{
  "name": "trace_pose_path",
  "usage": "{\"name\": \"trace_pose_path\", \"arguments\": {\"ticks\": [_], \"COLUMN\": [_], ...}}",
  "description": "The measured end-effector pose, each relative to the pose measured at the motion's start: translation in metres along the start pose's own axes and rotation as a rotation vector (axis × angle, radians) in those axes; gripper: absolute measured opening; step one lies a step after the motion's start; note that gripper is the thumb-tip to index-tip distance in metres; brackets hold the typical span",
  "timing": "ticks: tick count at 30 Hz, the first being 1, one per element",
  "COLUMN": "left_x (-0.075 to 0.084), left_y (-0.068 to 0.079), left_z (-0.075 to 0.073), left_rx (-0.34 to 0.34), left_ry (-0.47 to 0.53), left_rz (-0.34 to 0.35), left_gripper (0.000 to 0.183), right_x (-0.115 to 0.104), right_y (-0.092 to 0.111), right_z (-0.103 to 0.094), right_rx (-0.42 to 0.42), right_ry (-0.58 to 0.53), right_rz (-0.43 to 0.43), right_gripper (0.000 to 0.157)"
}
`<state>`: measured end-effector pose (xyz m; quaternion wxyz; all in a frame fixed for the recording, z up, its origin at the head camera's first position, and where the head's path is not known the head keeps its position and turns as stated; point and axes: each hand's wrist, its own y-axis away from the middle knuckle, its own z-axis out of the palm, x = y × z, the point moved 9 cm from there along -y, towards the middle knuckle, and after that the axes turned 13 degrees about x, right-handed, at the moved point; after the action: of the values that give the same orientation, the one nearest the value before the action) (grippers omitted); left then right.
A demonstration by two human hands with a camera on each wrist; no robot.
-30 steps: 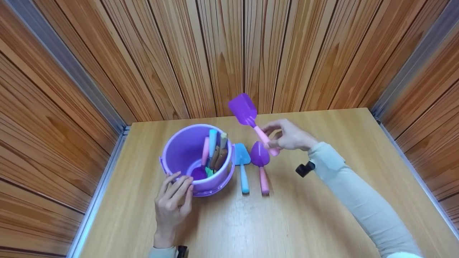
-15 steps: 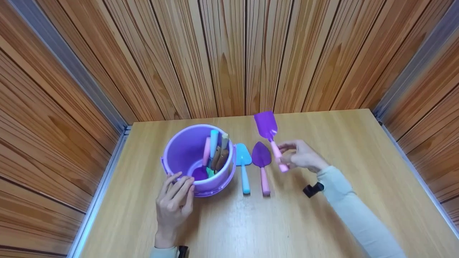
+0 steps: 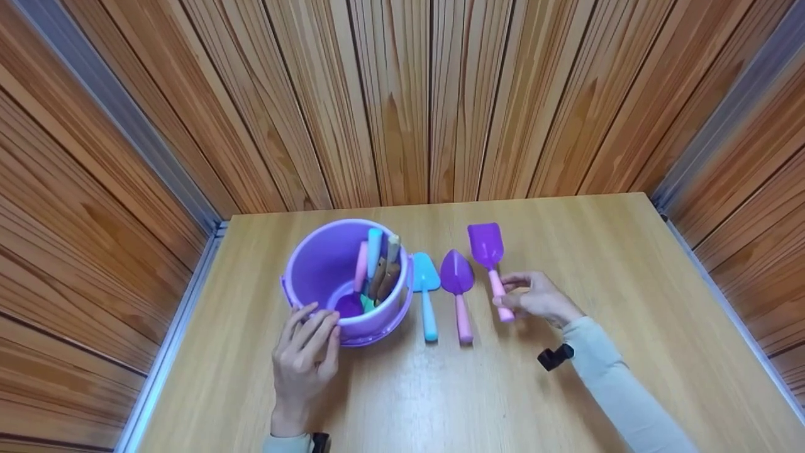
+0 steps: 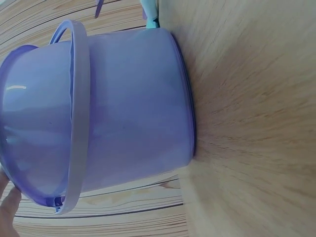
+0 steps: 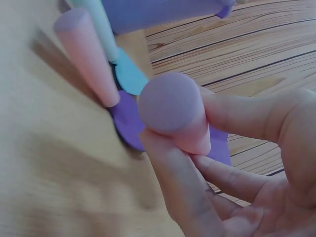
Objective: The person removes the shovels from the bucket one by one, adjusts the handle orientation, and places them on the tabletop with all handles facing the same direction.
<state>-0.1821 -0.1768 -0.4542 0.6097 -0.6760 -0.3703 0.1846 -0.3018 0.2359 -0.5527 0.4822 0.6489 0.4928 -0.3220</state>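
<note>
My left hand (image 3: 305, 355) holds the near rim of a purple toy bucket (image 3: 371, 330), its fingers over the edge. Inside lean several tools, among them a pink-handled purple scoop (image 3: 361, 267), one with a light blue handle (image 3: 374, 242) and brown pieces (image 3: 388, 277). By its pink handle, a purple square-bladed toy shovel (image 3: 486, 244) is pinched between the thumb and fingers of my right hand (image 3: 534, 299). In the right wrist view the handle's round end (image 5: 170, 102) faces the camera. Left of it lies a pink-handled purple pointed trowel (image 3: 457, 277), and beside that a light blue spade (image 3: 429, 314).
The wooden table (image 3: 402, 402) ends at a plank-patterned back wall (image 3: 402, 100), with similar walls at both sides. The bucket's carrying handle (image 4: 80, 118) hangs down against its outside. Two tools lie side by side close to the bucket's right.
My right hand has moved right and toward me, bringing the purple shovel down beside the pointed trowel and turning it nearly parallel. My left hand has stayed on the bucket.
</note>
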Motion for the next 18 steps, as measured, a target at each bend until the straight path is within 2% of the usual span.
{"name": "trace_pose_path", "arguments": {"ticks": [7, 11, 18], "left_x": [-0.001, -0.001, 0.000], "left_y": [0.002, 0.002, 0.002], "left_z": [0.000, 0.000, -0.002], "left_rx": [0.003, 0.025, 0.036], "left_ry": [-0.002, 0.010, 0.023], "left_rz": [-0.025, -0.019, -0.004], "left_gripper": [0.025, 0.024, 0.024], "right_x": [0.022, 0.029, 0.043], "right_y": [0.000, -0.001, 0.000], "right_z": [0.004, 0.010, 0.017], "right_rx": [0.046, 0.029, 0.017], "right_ry": [0.012, -0.025, -0.069], "right_rz": [0.051, 0.050, 0.104], "right_gripper": [0.067, 0.066, 0.067]}}
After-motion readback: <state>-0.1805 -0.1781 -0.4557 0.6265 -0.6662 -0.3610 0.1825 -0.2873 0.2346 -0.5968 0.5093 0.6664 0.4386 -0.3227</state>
